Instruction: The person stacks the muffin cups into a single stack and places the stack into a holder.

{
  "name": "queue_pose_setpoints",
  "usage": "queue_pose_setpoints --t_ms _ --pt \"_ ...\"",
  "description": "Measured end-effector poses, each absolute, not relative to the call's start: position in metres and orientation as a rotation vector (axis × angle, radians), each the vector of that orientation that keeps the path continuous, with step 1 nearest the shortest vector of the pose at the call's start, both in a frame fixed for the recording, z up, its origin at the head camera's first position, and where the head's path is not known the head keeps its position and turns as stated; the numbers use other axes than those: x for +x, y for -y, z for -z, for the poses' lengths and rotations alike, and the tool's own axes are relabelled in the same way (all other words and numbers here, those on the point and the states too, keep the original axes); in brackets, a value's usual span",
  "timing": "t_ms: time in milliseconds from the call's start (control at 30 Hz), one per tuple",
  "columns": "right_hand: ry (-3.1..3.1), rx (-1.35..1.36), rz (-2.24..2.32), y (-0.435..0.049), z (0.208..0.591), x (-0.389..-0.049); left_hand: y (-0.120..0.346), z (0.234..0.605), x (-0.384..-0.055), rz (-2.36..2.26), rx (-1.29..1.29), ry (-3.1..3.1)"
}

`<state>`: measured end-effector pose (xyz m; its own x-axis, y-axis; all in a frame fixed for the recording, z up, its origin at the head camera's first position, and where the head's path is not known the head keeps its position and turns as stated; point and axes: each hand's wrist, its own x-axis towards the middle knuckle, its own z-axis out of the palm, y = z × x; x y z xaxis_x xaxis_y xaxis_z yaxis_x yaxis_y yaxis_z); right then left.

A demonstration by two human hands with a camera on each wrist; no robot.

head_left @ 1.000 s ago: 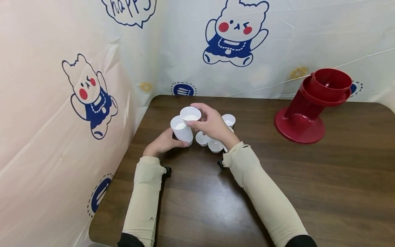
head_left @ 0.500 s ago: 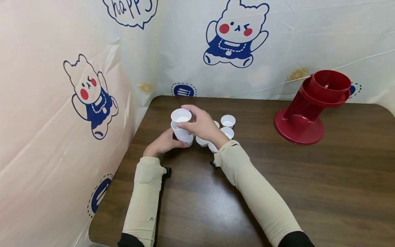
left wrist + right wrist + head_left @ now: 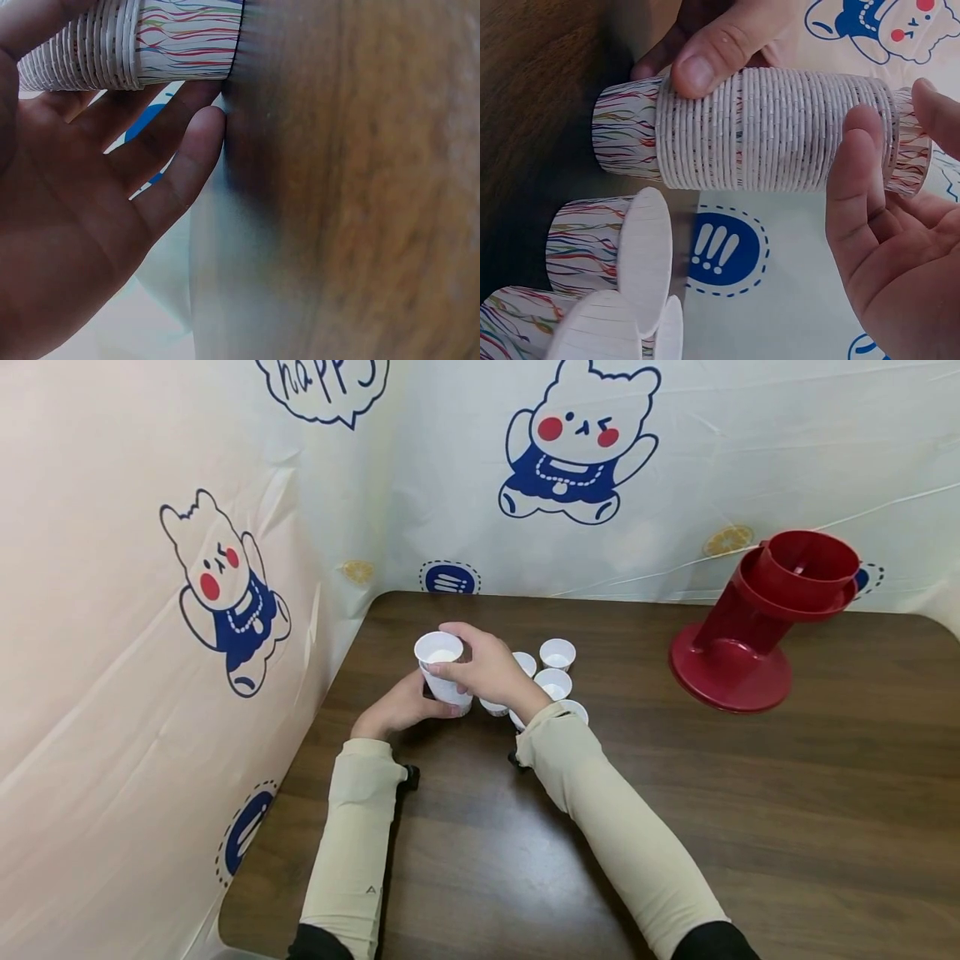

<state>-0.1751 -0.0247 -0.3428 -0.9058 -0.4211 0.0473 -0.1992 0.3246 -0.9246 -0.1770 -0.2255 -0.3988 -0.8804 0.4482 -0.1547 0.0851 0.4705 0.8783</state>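
A tall stack of white paper cups point(image 3: 448, 692) stands near the table's left side. In the right wrist view, fine colored wavy lines cover the lowest cup's side point(image 3: 626, 131). My left hand point(image 3: 399, 705) grips the stack low down, thumb in front and fingers behind. At its upper end my right hand point(image 3: 486, 670) holds the top paper cup point(image 3: 910, 154) between thumb and fingers, its patterned side showing beyond the ribbed rims. The left wrist view catches the stack point(image 3: 97, 45) at its upper left, with the lower fingers loosely bent beside it.
Several single paper cups point(image 3: 557, 653) stand right of the stack, partly hidden behind my right hand and wrist. A red plastic stand with a cup-shaped top point(image 3: 750, 618) is at the back right. Printed cloth point(image 3: 450, 468) hangs behind and left of the brown table point(image 3: 600, 760).
My right hand has moved left and down with its cup, from beside the stack's mouth to the top of the stack, where the cup now sits. The left hand has stayed in place.
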Motion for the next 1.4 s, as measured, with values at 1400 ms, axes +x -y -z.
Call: queue_pose_setpoints --t_ms 1400 --pt "-2.415 -0.573 1.594 -0.029 0.365 -0.172 0.229 0.411 -0.182 -1.333 0.384 -2.414"
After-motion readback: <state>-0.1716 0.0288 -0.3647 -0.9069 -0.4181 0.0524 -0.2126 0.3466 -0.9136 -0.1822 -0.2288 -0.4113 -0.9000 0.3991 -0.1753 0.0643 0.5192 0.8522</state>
